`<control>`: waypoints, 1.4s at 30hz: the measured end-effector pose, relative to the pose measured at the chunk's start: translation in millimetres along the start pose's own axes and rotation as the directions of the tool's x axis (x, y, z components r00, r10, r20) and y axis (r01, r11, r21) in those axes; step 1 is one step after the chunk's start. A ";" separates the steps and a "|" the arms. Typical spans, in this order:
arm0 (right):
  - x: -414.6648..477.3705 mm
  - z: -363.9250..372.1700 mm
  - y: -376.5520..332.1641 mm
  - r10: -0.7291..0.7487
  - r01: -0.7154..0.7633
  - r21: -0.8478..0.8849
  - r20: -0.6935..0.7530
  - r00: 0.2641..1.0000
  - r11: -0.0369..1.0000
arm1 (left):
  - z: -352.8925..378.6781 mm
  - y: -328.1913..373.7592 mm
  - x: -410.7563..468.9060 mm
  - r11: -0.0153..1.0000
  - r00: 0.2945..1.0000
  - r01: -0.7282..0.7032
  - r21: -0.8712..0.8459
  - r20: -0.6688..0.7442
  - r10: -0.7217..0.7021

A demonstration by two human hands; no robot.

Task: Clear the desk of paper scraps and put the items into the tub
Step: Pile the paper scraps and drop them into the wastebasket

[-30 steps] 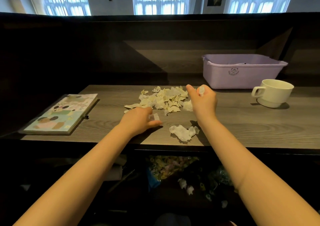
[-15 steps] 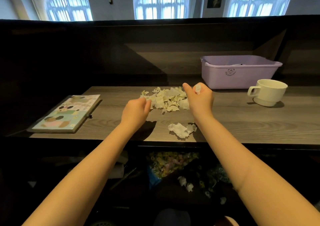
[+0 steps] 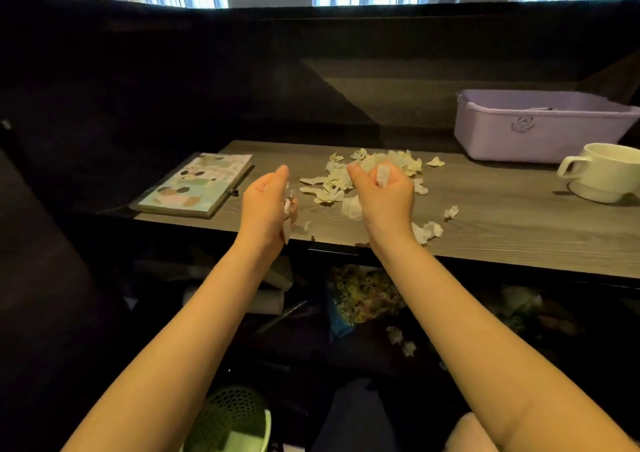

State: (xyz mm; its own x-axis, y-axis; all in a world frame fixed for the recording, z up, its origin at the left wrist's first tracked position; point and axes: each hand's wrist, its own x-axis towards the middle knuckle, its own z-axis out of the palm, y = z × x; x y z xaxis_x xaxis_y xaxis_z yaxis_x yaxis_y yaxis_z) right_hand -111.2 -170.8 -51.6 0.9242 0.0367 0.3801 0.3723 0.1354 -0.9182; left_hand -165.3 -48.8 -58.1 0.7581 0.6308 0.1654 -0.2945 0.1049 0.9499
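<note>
A heap of pale paper scraps lies in the middle of the wooden desk, with stray crumpled bits near the front edge. My right hand hovers over the near side of the heap and pinches a white scrap between thumb and fingers. My left hand is raised on edge at the desk's front, left of the heap, with white scraps held against its palm. The lilac tub stands at the back right. A white cup sits in front of it at the right edge.
A picture book lies at the desk's left end. A dark high back wall rises behind the desk. Below the desk are a green mesh basket, a patterned bag and more fallen scraps.
My left hand has lifted off the desk and drawn back toward the front edge with scraps in it. My right hand keeps its scrap. The view has turned left.
</note>
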 end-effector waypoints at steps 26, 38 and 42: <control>-177.8 107.0 230.7 0.469 -0.225 -0.544 0.365 0.804 0.808 | -246.1 -207.2 -53.8 0.867 0.897 0.350 0.354 -0.394 -0.201; -183.3 130.7 311.3 0.781 -0.149 -0.814 0.460 0.423 0.561 | -298.0 -322.0 -43.9 0.397 0.878 0.439 0.806 -0.291 -0.380; -186.4 137.6 327.7 0.764 -0.041 -0.809 0.535 0.362 0.586 | -308.8 -339.3 -44.2 0.163 0.862 0.332 0.929 -0.229 -0.452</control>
State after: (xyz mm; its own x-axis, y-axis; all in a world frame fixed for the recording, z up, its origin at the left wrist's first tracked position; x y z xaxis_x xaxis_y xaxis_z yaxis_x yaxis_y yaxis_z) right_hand -173.3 3.0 -408.0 0.5730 0.6461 -0.5041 0.2489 -0.7233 -0.6441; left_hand -278.5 125.1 -469.6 0.6533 0.6727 -0.3473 0.7445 -0.4877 0.4559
